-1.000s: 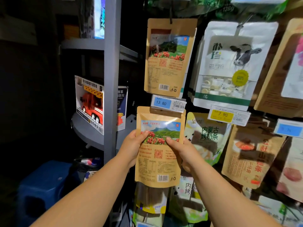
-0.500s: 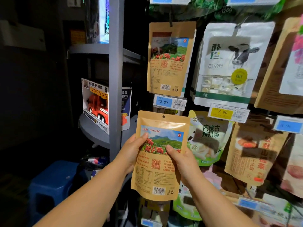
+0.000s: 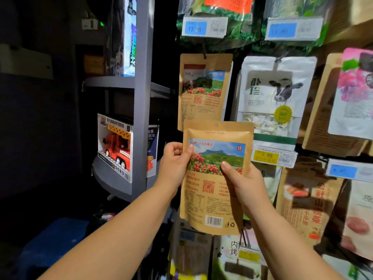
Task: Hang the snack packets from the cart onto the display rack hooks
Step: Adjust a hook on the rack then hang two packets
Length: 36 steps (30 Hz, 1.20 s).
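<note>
I grip one packet point(image 3: 216, 178) at frame centre, left hand point(image 3: 174, 164) and right hand point(image 3: 241, 181) pinching its sides. It isn't hooked yet; a matching hung packet point(image 3: 203, 89) sits just above.

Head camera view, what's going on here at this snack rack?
A person is holding a brown snack packet up in front of the display rack with both hands. The left hand pinches its left edge, and the right hand grips its right side with the thumb on the front. The packet's top overlaps the bottom of a matching packet that already hangs on a hook. The held one does not look hooked yet. A white cow packet hangs to the right.
</note>
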Each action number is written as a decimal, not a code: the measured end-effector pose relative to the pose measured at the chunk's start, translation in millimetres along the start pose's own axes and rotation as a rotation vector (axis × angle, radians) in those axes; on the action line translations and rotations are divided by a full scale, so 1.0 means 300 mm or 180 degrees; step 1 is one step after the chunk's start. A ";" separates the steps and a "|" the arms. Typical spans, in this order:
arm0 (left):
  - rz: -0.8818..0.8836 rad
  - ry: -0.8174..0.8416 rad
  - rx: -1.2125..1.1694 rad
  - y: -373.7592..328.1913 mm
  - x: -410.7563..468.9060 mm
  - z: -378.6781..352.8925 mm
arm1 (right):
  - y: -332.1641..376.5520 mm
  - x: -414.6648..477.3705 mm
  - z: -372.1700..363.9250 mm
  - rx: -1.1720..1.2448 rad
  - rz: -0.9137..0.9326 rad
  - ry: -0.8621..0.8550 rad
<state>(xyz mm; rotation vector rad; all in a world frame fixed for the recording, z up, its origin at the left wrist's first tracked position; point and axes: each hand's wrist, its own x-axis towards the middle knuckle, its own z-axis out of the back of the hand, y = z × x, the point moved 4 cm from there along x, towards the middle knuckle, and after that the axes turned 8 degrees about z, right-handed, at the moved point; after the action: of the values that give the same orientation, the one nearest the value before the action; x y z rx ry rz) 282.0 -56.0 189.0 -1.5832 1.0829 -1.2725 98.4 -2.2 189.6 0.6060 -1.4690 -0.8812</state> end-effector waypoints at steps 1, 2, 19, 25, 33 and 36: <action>-0.0080 -0.0112 0.0107 -0.027 0.024 -0.001 | 0.015 0.014 0.012 -0.0050 0.0014 -0.0059; -0.0140 -0.0210 0.0204 -0.055 0.048 -0.002 | 0.029 0.028 0.025 -0.0092 0.0026 -0.0127; 0.0449 -0.0222 0.0505 -0.222 0.398 -0.053 | 0.160 0.164 0.149 -0.0415 -0.0274 -0.0440; 0.0396 -0.0324 0.0546 -0.254 0.454 -0.060 | 0.180 0.202 0.158 -0.0350 -0.0376 -0.0436; 0.0209 0.0354 0.0037 -0.262 0.463 -0.113 | 0.181 0.213 0.174 -0.0215 -0.0516 -0.0466; 0.0303 0.0306 -0.0005 -0.268 0.459 -0.123 | 0.183 0.213 0.179 -0.0209 -0.0540 -0.0440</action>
<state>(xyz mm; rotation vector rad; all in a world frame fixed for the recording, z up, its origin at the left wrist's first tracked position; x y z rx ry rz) 272.5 -165.8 309.9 -1.4666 1.2051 -1.2947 46.1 -13.5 274.0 0.6379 -1.5215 -1.1182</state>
